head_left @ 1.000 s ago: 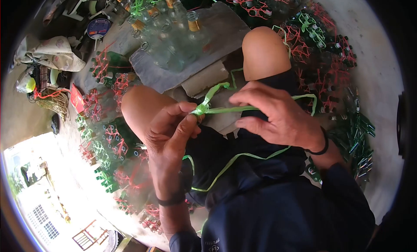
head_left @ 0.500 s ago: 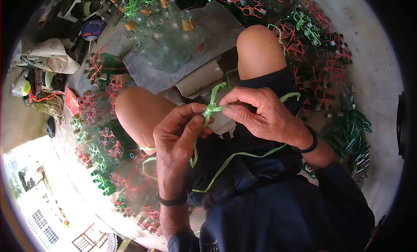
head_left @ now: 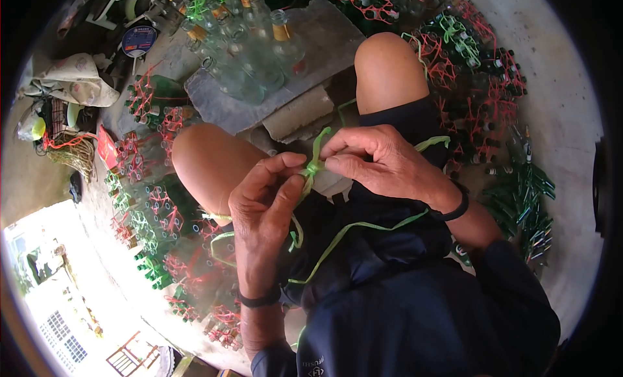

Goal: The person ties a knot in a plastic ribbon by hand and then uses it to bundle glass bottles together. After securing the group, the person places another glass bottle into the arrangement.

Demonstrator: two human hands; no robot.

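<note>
A knotted green plastic strip (head_left: 314, 167) lies between my two hands, above my lap. My left hand (head_left: 269, 192) pinches the strip just below the knot with thumb and fingers. At the knot's right side, my right hand (head_left: 383, 163) holds a short length of the strip between thumb and forefinger. One loose end stands up from the knot. A long tail of the strip (head_left: 344, 234) trails across my dark shorts, and another end sticks out behind my right hand.
Clear glass bottles (head_left: 250, 68) stand on a grey stone slab (head_left: 324, 36) beyond my knees. Bottles tied with red and green strips (head_left: 162, 214) fill the left side; more (head_left: 467, 85) are at the right, near a pile of green bottles (head_left: 522, 188).
My right hand has shifted slightly left, closer to the knot. The fingertips of my left hand have parted slightly from the knot, and the strip's upright end has moved a little.
</note>
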